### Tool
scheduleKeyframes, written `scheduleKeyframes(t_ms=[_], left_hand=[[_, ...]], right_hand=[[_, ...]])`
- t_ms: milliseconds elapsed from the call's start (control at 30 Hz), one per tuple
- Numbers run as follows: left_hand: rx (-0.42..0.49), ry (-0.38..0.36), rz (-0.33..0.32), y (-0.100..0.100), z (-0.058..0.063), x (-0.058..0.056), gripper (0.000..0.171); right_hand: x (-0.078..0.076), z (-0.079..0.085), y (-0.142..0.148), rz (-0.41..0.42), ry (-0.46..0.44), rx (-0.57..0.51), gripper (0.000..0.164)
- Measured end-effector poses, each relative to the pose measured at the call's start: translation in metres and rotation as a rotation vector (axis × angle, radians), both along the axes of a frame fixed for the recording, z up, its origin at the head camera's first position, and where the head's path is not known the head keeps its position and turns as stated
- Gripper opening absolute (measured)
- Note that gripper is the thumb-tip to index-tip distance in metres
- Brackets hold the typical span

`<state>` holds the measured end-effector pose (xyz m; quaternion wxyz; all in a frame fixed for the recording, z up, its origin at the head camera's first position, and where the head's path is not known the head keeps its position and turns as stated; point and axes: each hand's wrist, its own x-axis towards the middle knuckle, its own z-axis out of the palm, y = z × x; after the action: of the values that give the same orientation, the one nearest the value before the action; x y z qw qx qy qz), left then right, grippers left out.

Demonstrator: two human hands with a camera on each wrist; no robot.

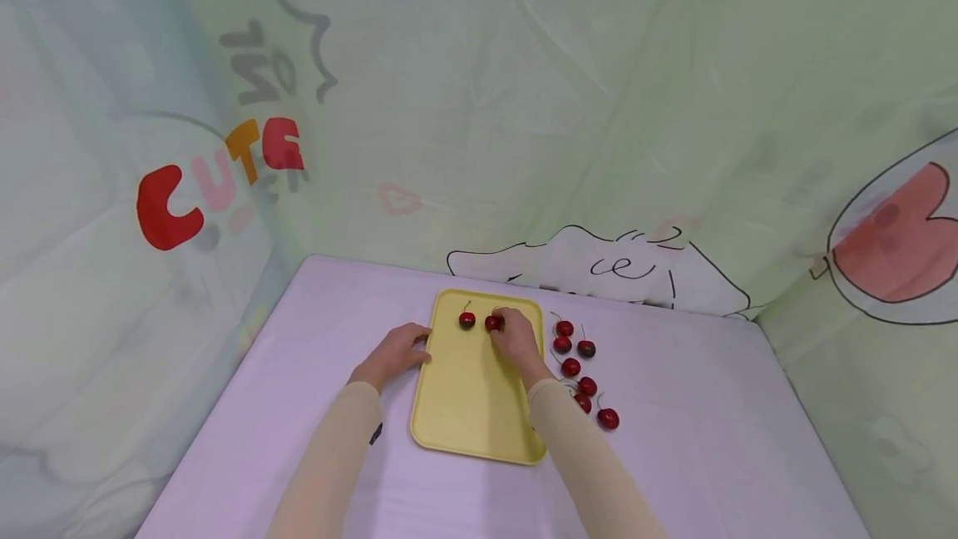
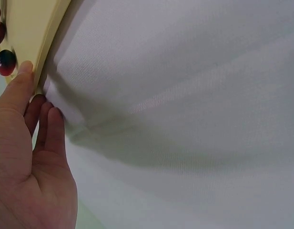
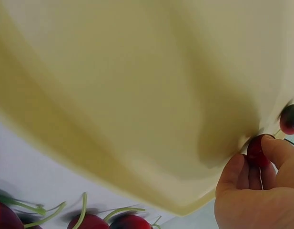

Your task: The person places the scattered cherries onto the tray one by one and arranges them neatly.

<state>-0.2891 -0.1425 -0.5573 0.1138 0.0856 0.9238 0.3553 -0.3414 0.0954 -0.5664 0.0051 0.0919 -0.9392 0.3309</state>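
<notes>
A yellow tray [image 1: 471,406] lies on the table, its long side running away from me. My left hand [image 1: 397,353] grips the tray's left rim; in the left wrist view the thumb [image 2: 24,78] lies over the rim and the other fingers are outside it. Over the far part of the tray, my right hand [image 1: 518,341] pinches a dark red cherry [image 3: 258,151] between thumb and fingers. Another cherry [image 1: 467,320], stem up, sits on the tray to the left of it.
Several stemmed cherries [image 1: 570,367] lie on the pale lilac tablecloth [image 1: 688,439] along the tray's right side. Printed cloth walls [image 1: 479,148] enclose the table at the back and both sides.
</notes>
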Motion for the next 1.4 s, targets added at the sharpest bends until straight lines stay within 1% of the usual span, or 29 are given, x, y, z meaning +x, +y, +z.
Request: scheduleKeyframes(t_ms=[200, 367, 467, 633, 767, 967, 1033, 1133, 1233, 1333, 1400], left_hand=[[-0.007, 0.001, -0.007, 0.0, -0.003, -0.003, 0.052], [-0.007, 0.006, -0.011, -0.001, -0.006, -0.004, 0.051], [-0.012, 0.019, -0.013, -0.002, -0.007, -0.003, 0.051], [-0.014, 0.036, -0.016, -0.003, -0.004, -0.001, 0.049], [-0.021, 0.04, -0.025, -0.002, -0.002, 0.0, 0.049], [-0.027, 0.031, -0.028, 0.0, -0.002, -0.001, 0.05], [-0.027, 0.053, -0.038, -0.001, -0.003, -0.002, 0.05], [-0.033, 0.065, -0.053, -0.002, -0.005, -0.002, 0.05], [-0.031, 0.067, -0.057, -0.004, -0.005, -0.002, 0.05], [-0.023, 0.053, -0.054, -0.004, -0.005, -0.002, 0.051], [-0.011, 0.057, -0.054, -0.003, -0.004, -0.003, 0.051]], right_hand=[[-0.002, -0.002, 0.0, 0.002, 0.013, 0.007, 0.036], [0.002, 0.002, 0.0, 0.012, 0.033, 0.01, 0.038], [0.003, 0.004, 0.003, 0.01, 0.025, 0.003, 0.04], [0.005, 0.008, 0.01, -0.01, -0.013, -0.056, 0.043], [0.009, 0.014, 0.016, -0.037, 0.008, -0.116, 0.042], [0.023, 0.035, 0.028, -0.102, -0.008, -0.188, 0.045], [0.03, 0.043, 0.033, -0.119, -0.019, -0.218, 0.045], [0.041, 0.052, 0.042, -0.137, -0.019, -0.249, 0.045], [0.049, 0.054, 0.052, -0.156, -0.016, -0.268, 0.045], [0.054, 0.049, 0.065, -0.181, -0.013, -0.289, 0.046], [0.057, 0.044, 0.074, -0.206, -0.026, -0.297, 0.046]])
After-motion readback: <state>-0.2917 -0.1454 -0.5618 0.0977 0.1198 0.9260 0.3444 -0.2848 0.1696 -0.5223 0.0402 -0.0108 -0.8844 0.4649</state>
